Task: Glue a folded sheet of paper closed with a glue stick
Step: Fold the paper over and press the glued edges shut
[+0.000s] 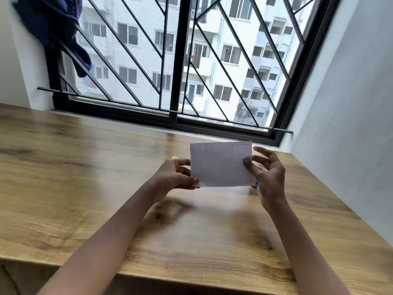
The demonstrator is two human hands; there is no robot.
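Cloth (55,28), dark blue, is hanging from the window grille (127,50) at far left; no label or print is showing on it.

Worktop (85,167), wood-grain, is running the full width of the view, with both forearms reaching in over its near edge.

Left grip (174,177), a bare hand, is pinching the folded sheet at its lower left corner, with the thumb lying on the near face and the fingers curling behind the left edge.

Yellow spot (174,157), small, is peeking over the left grip's knuckles. What it is cannot be told.

Folded sheet (221,165), white, is being held clear of the worktop, roughly upright and facing the person. Its long axis is running left to right, spanning between the two grips, so each short edge is lying right at a grip. Lines of text inside ruled boxes are showing through faintly, too faint to read. Whether the fold is already stuck cannot be told.

Blue piece (254,185), small, is poking out just under the sheet's lower right corner, beside the heel of the right grip. It is possibly part of the glue stick, though that is only a guess.

Right grip (269,175), a bare hand, is pinching the sheet's right edge, with the thumb pad on the near face and the other fingers curling loosely behind. Judged from this, the right grip is lying nearer the blue piece, so reaching for it would be leaving the sheet to the left grip alone.

Wall (350,103), pale and unmarked, is closing the view at far right.
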